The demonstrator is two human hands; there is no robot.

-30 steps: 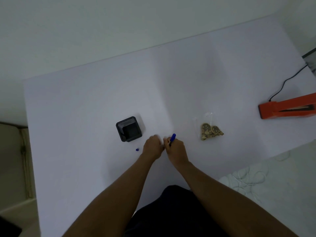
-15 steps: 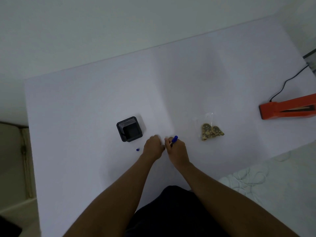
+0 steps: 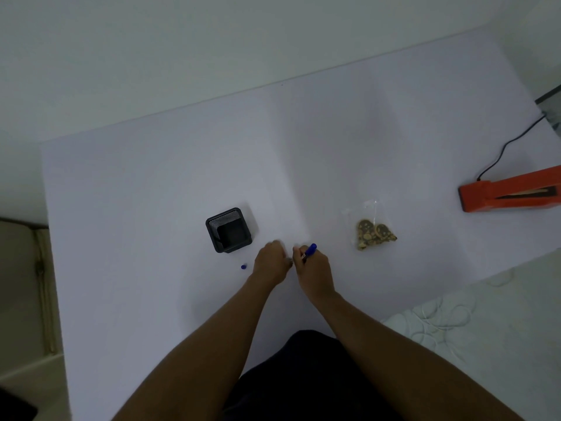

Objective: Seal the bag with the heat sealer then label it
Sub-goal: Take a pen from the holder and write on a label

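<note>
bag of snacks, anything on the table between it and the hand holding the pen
Nothing visible: bare table lies between the right hand, holding the blue pen, and the bag off to its right.

White table (image 3: 151,192) carries a black mesh holder (image 3: 229,230), small blue cap (image 3: 243,266), filled bag (image 3: 372,230), and orange heat sealer (image 3: 510,192), possibly plugged in.

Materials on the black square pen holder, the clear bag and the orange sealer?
Black square pen holder: seemingly metal mesh, matte; a fine grid shows on its far wall. Clear bag of brown pieces: thin plastic film, glossy; the contents show through and it glints. Orange heat sealer: smooth painted casing, metal or plastic, unclear.
</note>
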